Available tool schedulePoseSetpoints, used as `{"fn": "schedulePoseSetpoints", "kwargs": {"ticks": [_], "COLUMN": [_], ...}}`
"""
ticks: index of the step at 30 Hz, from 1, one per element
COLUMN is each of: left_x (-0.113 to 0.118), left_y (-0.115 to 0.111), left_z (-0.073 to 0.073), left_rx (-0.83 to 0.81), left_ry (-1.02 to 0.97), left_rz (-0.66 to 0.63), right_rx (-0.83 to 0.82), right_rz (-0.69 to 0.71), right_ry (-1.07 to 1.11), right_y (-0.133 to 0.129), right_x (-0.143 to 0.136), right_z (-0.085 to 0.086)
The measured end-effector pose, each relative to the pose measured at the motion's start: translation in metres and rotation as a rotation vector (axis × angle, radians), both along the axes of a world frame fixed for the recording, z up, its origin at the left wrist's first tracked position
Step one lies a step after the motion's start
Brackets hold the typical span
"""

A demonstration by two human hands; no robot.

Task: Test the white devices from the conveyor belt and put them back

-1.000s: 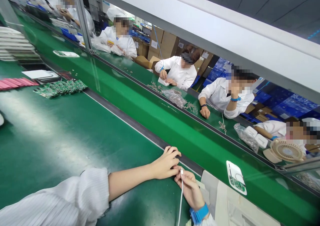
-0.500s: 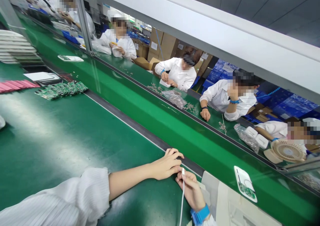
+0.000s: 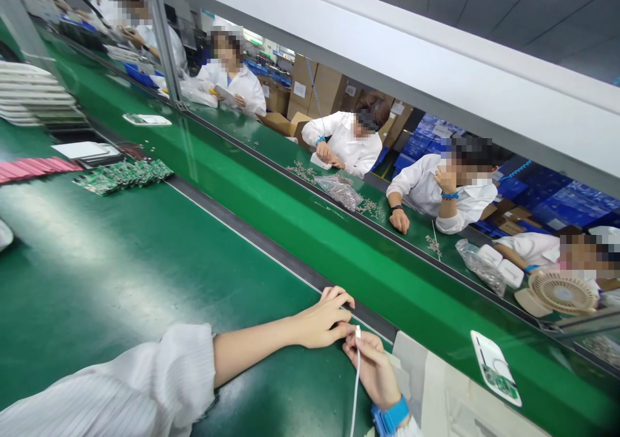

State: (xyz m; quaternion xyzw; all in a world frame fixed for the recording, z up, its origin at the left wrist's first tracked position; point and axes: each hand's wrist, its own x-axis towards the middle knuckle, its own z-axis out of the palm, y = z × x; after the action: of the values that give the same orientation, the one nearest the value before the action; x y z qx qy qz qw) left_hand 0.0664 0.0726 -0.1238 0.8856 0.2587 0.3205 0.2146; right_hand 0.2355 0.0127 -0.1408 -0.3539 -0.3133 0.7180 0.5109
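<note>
My left hand [image 3: 322,319] reaches across the green table [image 3: 194,256], fingers spread, its fingertips by the black edge strip and its thumb close to the other hand. My right hand [image 3: 372,366], with a blue wristband, pinches a white cable [image 3: 356,385] just below its small plug, which points up. The cable hangs down out of the bottom of the picture. Whether my left thumb and index finger touch anything small between the hands is too small to tell.
A green conveyor belt [image 3: 290,224] runs beyond the table, carrying a white casing with a circuit board [image 3: 498,376] at right and another casing [image 3: 146,120]. Green circuit boards [image 3: 123,175], pink pieces [image 3: 33,168] and stacked white casings [image 3: 33,91] lie at left. Several people sit opposite.
The casings on the belt have shifted right. My hands stay nearly in place, my right one still holding the cable. A person opposite at left has tilted a white item differently.
</note>
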Motion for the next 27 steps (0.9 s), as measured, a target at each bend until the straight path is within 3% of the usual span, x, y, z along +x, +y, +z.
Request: {"fn": "schedulePoseSetpoints", "kwargs": {"ticks": [27], "left_x": [0.0021], "left_y": [0.0019], "left_z": [-0.0065], "left_rx": [0.066], "left_ry": [0.059], "left_rz": [0.015], "right_rx": [0.010], "right_rz": [0.035], "right_ry": [-0.018], "right_y": [0.0004], "right_x": [0.0000], "right_z": [-0.0018]}}
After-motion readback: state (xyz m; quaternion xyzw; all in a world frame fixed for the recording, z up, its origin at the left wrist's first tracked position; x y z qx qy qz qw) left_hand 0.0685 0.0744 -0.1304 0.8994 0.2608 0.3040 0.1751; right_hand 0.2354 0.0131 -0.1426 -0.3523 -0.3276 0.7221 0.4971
